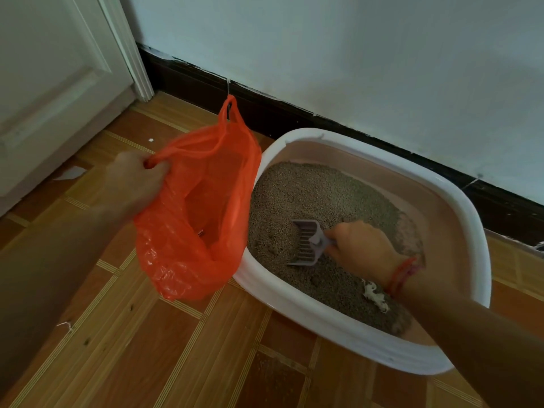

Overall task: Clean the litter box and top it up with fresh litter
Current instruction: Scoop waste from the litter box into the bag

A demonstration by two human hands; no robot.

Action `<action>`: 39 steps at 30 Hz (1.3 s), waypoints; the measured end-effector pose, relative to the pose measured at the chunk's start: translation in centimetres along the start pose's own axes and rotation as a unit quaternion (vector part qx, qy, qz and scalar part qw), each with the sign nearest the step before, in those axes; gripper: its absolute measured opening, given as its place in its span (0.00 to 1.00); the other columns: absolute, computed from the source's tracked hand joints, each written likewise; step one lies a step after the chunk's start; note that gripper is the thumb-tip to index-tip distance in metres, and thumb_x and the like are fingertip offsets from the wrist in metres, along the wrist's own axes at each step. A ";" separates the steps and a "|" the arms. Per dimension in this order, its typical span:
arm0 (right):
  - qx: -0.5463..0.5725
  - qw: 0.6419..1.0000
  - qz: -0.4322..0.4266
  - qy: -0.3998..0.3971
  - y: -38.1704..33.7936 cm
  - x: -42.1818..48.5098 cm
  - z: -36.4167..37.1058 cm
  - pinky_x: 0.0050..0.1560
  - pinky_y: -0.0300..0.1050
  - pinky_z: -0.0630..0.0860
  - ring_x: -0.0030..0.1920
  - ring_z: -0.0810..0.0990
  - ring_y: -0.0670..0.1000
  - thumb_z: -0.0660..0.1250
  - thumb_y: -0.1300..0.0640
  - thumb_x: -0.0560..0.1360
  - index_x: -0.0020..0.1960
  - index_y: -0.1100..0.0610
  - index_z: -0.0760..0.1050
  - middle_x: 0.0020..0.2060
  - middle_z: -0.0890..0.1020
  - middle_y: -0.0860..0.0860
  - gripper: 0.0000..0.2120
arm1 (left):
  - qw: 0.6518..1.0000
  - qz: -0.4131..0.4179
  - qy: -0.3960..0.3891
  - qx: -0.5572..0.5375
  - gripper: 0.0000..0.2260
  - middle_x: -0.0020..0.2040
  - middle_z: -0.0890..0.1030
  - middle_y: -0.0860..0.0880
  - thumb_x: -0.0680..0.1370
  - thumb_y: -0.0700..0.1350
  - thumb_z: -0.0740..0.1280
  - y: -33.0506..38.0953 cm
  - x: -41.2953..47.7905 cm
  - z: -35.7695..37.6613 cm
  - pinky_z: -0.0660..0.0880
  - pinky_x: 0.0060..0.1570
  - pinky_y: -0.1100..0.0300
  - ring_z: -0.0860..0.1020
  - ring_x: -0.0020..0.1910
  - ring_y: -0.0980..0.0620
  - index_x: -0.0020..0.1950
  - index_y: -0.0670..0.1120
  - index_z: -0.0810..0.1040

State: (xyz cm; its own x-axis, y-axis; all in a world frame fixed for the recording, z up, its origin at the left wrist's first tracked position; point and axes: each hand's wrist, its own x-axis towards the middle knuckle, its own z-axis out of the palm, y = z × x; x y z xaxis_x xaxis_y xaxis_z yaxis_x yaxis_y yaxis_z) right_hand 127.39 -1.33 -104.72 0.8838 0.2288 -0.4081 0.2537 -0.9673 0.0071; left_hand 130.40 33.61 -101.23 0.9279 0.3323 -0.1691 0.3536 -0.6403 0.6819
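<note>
In the box [323,318] on the floor [147,348], the right hand [363,250] grips the scoop [306,245] by its handle, blade sunk in loose, spill-prone litter [309,189]; the scoop looks light and stiff. Beside the box, the left hand [135,181] pinches a handle of the limp, thin bag [200,207], whose dim inside seems nearly empty.

A pale, blue-tinted wall [353,54] runs across the back, edged at the bottom by a dark baseboard [265,110] with chipped white flecks along its top. At left stands a white panelled door [53,83] in a white frame [129,54]. The floor [147,348] is brown wood-pattern tile with pale striped borders, and a white scrap [69,173] lies near the door.
</note>
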 end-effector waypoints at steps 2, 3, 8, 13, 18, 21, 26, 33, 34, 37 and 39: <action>0.017 1.000 0.003 0.001 -0.5 0.3 0.6 0.42 0.49 0.80 0.41 0.81 0.54 0.59 0.49 0.79 0.52 0.52 0.78 0.41 0.81 0.51 0.11 | 1.000 0.003 -0.004 0.000 0.12 0.41 0.81 0.45 0.83 0.50 0.62 0.0 -0.1 0.1 0.70 0.30 0.60 0.78 0.35 0.50 0.51 0.44 0.81; 0.028 1.000 0.004 0.002 -0.8 0.4 0.8 0.43 0.49 0.80 0.41 0.81 0.55 0.60 0.48 0.78 0.52 0.52 0.78 0.42 0.81 0.51 0.11 | 1.000 0.003 -0.004 -0.003 0.12 0.41 0.81 0.45 0.83 0.50 0.62 0.0 -0.1 0.1 0.70 0.30 0.59 0.78 0.35 0.50 0.51 0.44 0.80; 0.098 0.995 0.012 -0.010 -1.7 0.8 1.5 0.39 0.45 0.78 0.39 0.80 0.52 0.63 0.44 0.76 0.50 0.51 0.79 0.40 0.81 0.49 0.12 | 1.000 0.007 0.001 0.005 0.12 0.38 0.79 0.46 0.83 0.49 0.62 0.3 -0.2 0.2 0.69 0.30 0.59 0.77 0.34 0.51 0.47 0.45 0.80; 0.252 0.967 0.004 -0.033 -1.8 0.8 1.9 0.30 0.37 0.68 0.30 0.74 0.44 0.67 0.45 0.76 0.47 0.50 0.82 0.33 0.79 0.46 0.10 | 1.000 0.007 -0.005 0.005 0.11 0.40 0.79 0.46 0.83 0.50 0.62 0.2 -0.2 0.2 0.70 0.31 0.59 0.77 0.35 0.50 0.48 0.46 0.79; 0.280 0.960 0.000 -0.015 -1.0 0.8 2.3 0.31 0.40 0.67 0.28 0.71 0.45 0.68 0.46 0.75 0.39 0.46 0.79 0.28 0.76 0.46 0.08 | 1.000 0.006 -0.014 0.010 0.12 0.42 0.81 0.46 0.83 0.51 0.61 -0.1 -0.1 0.0 0.72 0.32 0.58 0.79 0.38 0.49 0.53 0.45 0.80; 0.299 0.954 0.000 0.012 -0.3 0.5 2.1 0.31 0.40 0.67 0.27 0.70 0.43 0.69 0.47 0.75 0.47 0.46 0.83 0.28 0.76 0.46 0.06 | 1.000 -0.001 -0.010 0.013 0.14 0.44 0.82 0.40 0.83 0.51 0.62 -0.3 -0.2 -0.1 0.76 0.35 0.55 0.81 0.40 0.41 0.52 0.42 0.81; 0.346 0.937 0.008 0.059 1.2 0.1 0.8 0.31 0.40 0.68 0.25 0.68 0.42 0.69 0.49 0.76 0.52 0.42 0.83 0.28 0.78 0.47 0.06 | 1.000 -0.009 -0.013 0.011 0.14 0.44 0.82 0.39 0.83 0.50 0.62 0.0 -0.3 -0.3 0.76 0.34 0.55 0.81 0.38 0.42 0.52 0.41 0.80; 0.360 0.925 0.053 0.106 3.7 0.1 -1.6 0.25 0.34 0.66 0.22 0.67 0.41 0.70 0.49 0.76 0.60 0.46 0.81 0.26 0.77 0.45 0.13 | 0.999 -0.022 -0.020 0.013 0.14 0.43 0.82 0.38 0.83 0.51 0.62 0.2 -0.5 -0.4 0.77 0.33 0.54 0.81 0.37 0.42 0.50 0.41 0.79; 0.361 0.925 0.054 0.107 3.8 0.1 -2.0 0.24 0.32 0.65 0.22 0.67 0.41 0.70 0.50 0.76 0.60 0.47 0.81 0.26 0.77 0.45 0.13 | 0.999 -0.022 -0.021 0.014 0.15 0.44 0.82 0.38 0.83 0.51 0.62 0.2 -0.5 -0.4 0.78 0.34 0.52 0.82 0.39 0.40 0.51 0.41 0.80; 0.344 0.929 0.063 0.120 3.7 -0.3 -3.1 0.21 0.29 0.64 0.20 0.67 0.40 0.69 0.52 0.77 0.59 0.48 0.81 0.24 0.74 0.44 0.11 | 1.000 -0.016 -0.018 0.011 0.15 0.44 0.82 0.37 0.83 0.51 0.61 0.2 -0.5 -0.5 0.78 0.35 0.53 0.82 0.41 0.38 0.51 0.40 0.80; 0.334 0.933 0.058 0.118 3.4 -0.7 -3.7 0.20 0.28 0.63 0.20 0.68 0.39 0.69 0.51 0.77 0.59 0.48 0.81 0.24 0.74 0.43 0.11 | 1.000 -0.011 -0.016 0.008 0.15 0.43 0.81 0.37 0.83 0.51 0.61 0.2 -0.5 -0.5 0.75 0.32 0.56 0.80 0.36 0.42 0.50 0.41 0.80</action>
State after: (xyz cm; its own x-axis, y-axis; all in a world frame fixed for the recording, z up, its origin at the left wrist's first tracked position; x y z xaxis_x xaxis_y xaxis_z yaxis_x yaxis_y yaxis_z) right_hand 129.08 -4.39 -101.06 0.9720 0.0590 -0.2273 -0.0820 -0.8217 -0.5640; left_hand 129.96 33.64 -100.64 0.9231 0.3244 -0.2064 0.3754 -0.6442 0.6664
